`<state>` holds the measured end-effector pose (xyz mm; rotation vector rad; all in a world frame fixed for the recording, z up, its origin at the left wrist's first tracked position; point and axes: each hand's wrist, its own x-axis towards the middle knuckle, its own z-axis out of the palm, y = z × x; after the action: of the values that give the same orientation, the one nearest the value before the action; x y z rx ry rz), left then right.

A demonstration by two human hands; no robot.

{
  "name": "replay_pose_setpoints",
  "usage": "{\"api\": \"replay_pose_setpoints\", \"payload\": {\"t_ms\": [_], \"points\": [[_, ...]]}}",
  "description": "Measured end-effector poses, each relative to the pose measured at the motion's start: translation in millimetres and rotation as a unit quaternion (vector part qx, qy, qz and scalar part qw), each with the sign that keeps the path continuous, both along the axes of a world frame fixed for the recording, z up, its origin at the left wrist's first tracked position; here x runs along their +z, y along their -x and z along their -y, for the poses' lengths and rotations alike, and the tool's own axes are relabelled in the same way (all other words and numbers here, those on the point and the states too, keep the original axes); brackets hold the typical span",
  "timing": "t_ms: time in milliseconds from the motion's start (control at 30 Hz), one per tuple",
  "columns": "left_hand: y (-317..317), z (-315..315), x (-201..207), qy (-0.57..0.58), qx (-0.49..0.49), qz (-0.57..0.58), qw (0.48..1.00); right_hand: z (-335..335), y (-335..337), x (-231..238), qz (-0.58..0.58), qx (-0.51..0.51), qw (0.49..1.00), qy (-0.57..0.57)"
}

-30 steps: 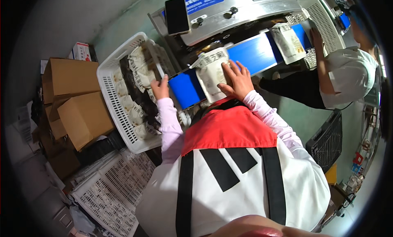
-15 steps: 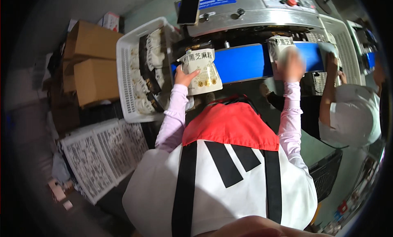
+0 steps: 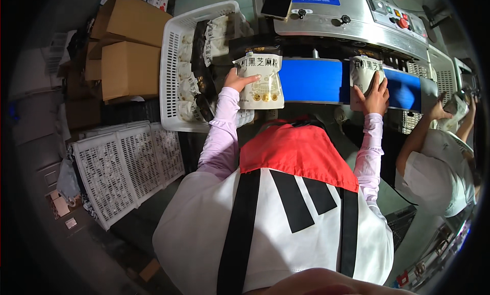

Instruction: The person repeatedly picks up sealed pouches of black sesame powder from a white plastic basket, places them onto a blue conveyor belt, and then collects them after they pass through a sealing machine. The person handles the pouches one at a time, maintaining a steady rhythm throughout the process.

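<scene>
My left hand (image 3: 241,81) grips the left edge of a white and black stand-up pouch (image 3: 261,88), thumb across its front and the other fingers hidden behind it. The pouch stands at the left end of a blue conveyor belt (image 3: 312,81), its black top edge toward the sealing machine (image 3: 352,24). Farther right on the belt, my right hand (image 3: 375,96) rests with spread fingers on the front of a second such pouch (image 3: 361,73). That pouch's top reaches the machine's slot.
A white plastic basket (image 3: 168,86) with several pouches stands at left, beside cardboard boxes (image 3: 130,68). A phone (image 3: 277,3) lies on the machine. At right, a co-worker (image 3: 436,167) holds a pouch (image 3: 454,113) near another white basket (image 3: 443,73). A white slatted crate (image 3: 127,167) leans lower left.
The whole view has shifted. My right hand, blurred before, is now sharp, its fingers spread on the second pouch. The co-worker's hands have moved from the belt's end to the right with a pouch.
</scene>
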<state>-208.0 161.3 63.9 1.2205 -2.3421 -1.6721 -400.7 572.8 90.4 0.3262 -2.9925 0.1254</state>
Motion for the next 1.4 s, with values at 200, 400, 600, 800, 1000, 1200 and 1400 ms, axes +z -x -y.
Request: {"api": "replay_pose_setpoints", "payload": {"t_ms": [200, 400, 600, 800, 1000, 1200, 1400], "points": [[-1, -1, 11, -0.042, -0.019, -0.027, 0.999, -2, 1, -6, -0.035, 0.027, 0.998, 0.037], [3, 4, 14, -0.04, -0.04, -0.035, 0.998, 1, -3, 4, -0.012, 0.03, 0.999, 0.034], [-9, -13, 30, 0.089, 0.003, -0.117, 0.989, 9, -12, 5, -0.02, 0.045, 0.998, 0.028], [-27, -26, 80, 0.065, 0.045, -0.225, 0.971, 30, -20, 8, -0.011, 0.034, 0.999, 0.026], [-41, -23, 118, -0.044, 0.055, -0.297, 0.952, 48, -34, 10, -0.016, 0.017, 1.0, 0.003], [-46, -34, 154, -0.121, 0.074, -0.291, 0.946, 73, -52, 11, -0.008, 0.017, 1.0, -0.021], [-42, -49, 164, -0.088, 0.058, -0.261, 0.96, 88, -61, 14, 0.002, 0.042, 0.999, -0.017]]}}
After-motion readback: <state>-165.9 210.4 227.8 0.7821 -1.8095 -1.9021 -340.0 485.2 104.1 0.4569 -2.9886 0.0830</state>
